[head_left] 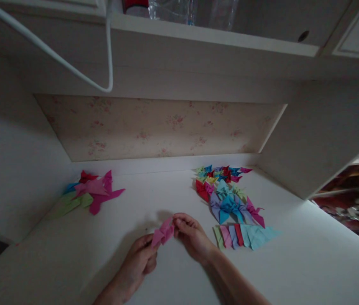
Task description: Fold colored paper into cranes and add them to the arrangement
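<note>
A small folded pink paper piece (163,233) is held between both hands just above the white desk (309,262). My left hand (137,260) pinches its lower left end with closed fingers. My right hand (192,235) grips its upper right end, fingers curled around it. Just right of my right hand lies a row of folded paper strips (244,236) in green, pink, red and light blue.
A heap of colourful folded paper figures (226,190) lies at the back right. Pink, red, blue and green folded papers (87,192) sit at the back left. A shelf with bottles (192,10) hangs overhead, with a white cable (71,67) looping under it.
</note>
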A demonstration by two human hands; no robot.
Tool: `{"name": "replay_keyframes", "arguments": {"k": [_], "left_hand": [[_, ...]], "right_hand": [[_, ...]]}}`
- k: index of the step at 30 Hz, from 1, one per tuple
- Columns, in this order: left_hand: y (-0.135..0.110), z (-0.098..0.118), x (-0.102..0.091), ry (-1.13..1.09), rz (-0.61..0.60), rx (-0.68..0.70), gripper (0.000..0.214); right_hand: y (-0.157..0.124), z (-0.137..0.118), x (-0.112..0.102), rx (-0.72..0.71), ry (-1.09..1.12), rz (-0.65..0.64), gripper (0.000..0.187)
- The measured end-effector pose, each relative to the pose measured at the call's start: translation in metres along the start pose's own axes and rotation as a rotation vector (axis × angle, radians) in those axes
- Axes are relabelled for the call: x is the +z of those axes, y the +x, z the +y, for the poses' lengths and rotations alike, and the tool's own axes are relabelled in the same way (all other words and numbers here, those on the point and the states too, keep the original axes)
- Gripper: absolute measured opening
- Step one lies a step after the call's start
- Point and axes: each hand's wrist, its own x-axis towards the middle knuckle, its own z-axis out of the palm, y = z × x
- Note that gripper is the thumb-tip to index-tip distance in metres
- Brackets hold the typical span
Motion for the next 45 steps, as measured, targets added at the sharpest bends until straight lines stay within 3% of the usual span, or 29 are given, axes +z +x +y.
{"name": "replay_keyframes", "arguments": {"k": [6, 14, 24, 31, 45], "left_hand": [[-0.010, 0.007, 0.006, -0.016, -0.086, -0.092, 0.037], [-0.017, 0.009, 0.006, -0.019, -0.167, -0.182, 0.033], [-0.011, 0.004, 0.006, 0.086, -0.056, -0.111, 0.026], [-0.004, -0.001, 0.013, 0.553, 0.075, 0.264, 0.032], [-0.003, 0.000, 0.013, 0.617, -0.048, 0.239, 0.036]], "right_hand": [[-0.005, -0.001, 0.000, 0.047, -0.065, -0.129, 0.028], [-0.014, -0.006, 0.003, 0.106, -0.227, -0.315, 0.025], [-0.006, 0.001, 0.006, 0.049, -0.149, -0.150, 0.021], [-0.005, 0.003, 0.006, 0.079, -0.155, -0.115, 0.019], [-0.003, 0.006, 0.004, 0.063, -0.196, -0.038, 0.021]]}}
